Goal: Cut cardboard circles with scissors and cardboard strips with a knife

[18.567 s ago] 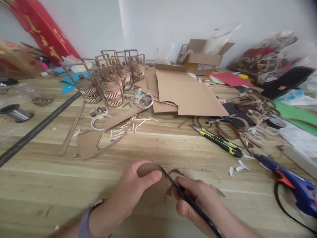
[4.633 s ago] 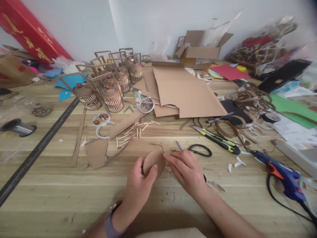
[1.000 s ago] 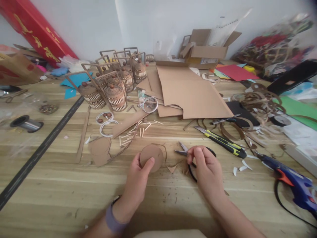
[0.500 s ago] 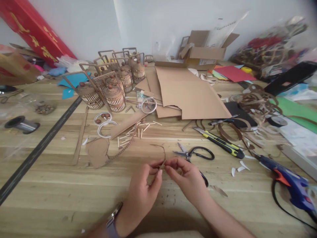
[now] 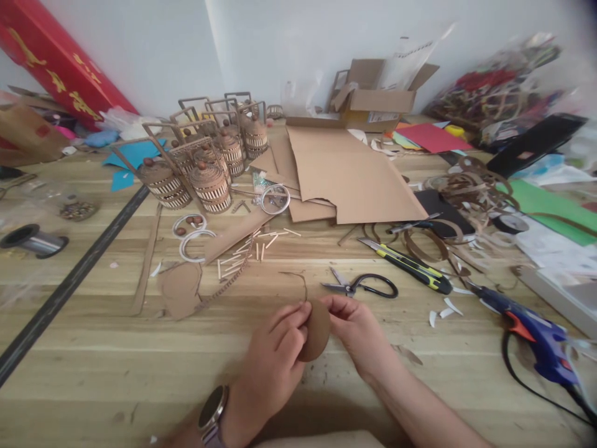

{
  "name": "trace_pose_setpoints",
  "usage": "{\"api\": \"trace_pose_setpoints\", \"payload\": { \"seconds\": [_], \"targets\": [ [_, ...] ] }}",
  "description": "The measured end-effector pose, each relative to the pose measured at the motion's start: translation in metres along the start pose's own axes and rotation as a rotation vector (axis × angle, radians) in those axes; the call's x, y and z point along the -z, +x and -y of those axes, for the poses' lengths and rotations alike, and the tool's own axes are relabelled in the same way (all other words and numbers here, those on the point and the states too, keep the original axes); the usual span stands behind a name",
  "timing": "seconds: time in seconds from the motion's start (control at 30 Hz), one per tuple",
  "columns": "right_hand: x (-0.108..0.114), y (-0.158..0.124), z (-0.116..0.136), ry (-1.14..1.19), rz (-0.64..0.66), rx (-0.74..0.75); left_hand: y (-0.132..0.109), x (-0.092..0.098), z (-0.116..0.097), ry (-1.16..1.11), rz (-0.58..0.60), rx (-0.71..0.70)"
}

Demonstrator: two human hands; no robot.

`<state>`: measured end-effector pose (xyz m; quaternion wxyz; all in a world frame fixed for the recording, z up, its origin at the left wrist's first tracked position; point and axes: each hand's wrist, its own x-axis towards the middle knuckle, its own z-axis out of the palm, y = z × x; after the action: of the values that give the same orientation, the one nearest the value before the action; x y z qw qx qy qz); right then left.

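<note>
A round brown cardboard disc point(image 5: 318, 331) is held on edge between both hands just above the wooden table point(image 5: 140, 367). My left hand point(image 5: 275, 358), with a watch on its wrist, pinches the disc's left rim with closed fingers. My right hand point(image 5: 357, 330) pinches the disc's right rim. Black-handled scissors point(image 5: 361, 286) lie on the table just beyond my right hand, untouched. A thin curled cardboard offcut point(image 5: 298, 280) lies behind the disc.
Several small cardboard lanterns point(image 5: 205, 168) stand at the back left, flat cardboard sheets point(image 5: 354, 174) at the back middle. A yellow-black utility knife point(image 5: 410, 264) and a blue glue gun point(image 5: 527, 323) lie to the right. White rings point(image 5: 196, 239), small sticks and scraps lie left of centre.
The disc, flat under my left hand a second ago while my right hand touched the scissors, is now raised and turned on edge between both hands. The scissors stay on the table.
</note>
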<state>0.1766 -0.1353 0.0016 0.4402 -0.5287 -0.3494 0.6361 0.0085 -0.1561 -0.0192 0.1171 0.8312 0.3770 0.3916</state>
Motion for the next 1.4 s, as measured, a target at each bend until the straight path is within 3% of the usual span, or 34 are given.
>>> {"api": "trace_pose_setpoints", "payload": {
  "seconds": [0.17, 0.23, 0.37, 0.43, 0.57, 0.67, 0.8, 0.9, 1.07, 1.17, 1.3, 1.4],
  "targets": [
    [0.001, -0.004, 0.002, -0.081, -0.014, 0.092, -0.003, 0.001, -0.001, -0.154, 0.025, 0.033],
    [0.002, -0.004, 0.001, -0.139, -0.018, 0.141, -0.002, 0.000, -0.003, -0.296, 0.008, 0.207],
    [0.004, -0.003, -0.001, -0.222, -0.007, 0.211, 0.008, -0.001, -0.007, -0.649, -0.067, 0.795],
    [0.004, -0.002, -0.002, -0.222, 0.016, 0.222, 0.014, -0.001, -0.006, -0.792, -0.150, 0.989],
    [0.006, -0.001, -0.001, -0.165, -0.003, 0.229, 0.022, -0.003, 0.003, -0.980, -0.349, 1.184],
    [0.012, 0.003, -0.002, -0.171, -0.116, 0.266, 0.026, -0.003, 0.008, -1.098, -0.381, 1.264],
    [0.029, 0.012, -0.004, -0.209, -0.235, 0.342, 0.031, 0.000, 0.012, -1.164, -0.369, 1.262],
    [0.039, 0.016, -0.008, -0.266, -0.281, 0.423, 0.032, 0.003, 0.013, -1.154, -0.347, 1.112],
    [0.041, 0.018, -0.014, -0.491, -0.294, 0.580, 0.021, 0.009, 0.006, -0.870, -0.365, 1.013],
    [0.038, 0.018, -0.014, -0.725, -0.301, 0.809, 0.015, 0.016, -0.002, -0.781, -0.324, 0.881],
    [0.036, 0.017, -0.014, -0.949, -0.059, 1.134, 0.011, 0.034, -0.003, -0.698, -0.261, 0.816],
    [0.035, 0.015, -0.015, -1.004, 0.108, 1.191, 0.007, 0.056, 0.016, -0.399, -0.182, 0.759]
  ]
}}
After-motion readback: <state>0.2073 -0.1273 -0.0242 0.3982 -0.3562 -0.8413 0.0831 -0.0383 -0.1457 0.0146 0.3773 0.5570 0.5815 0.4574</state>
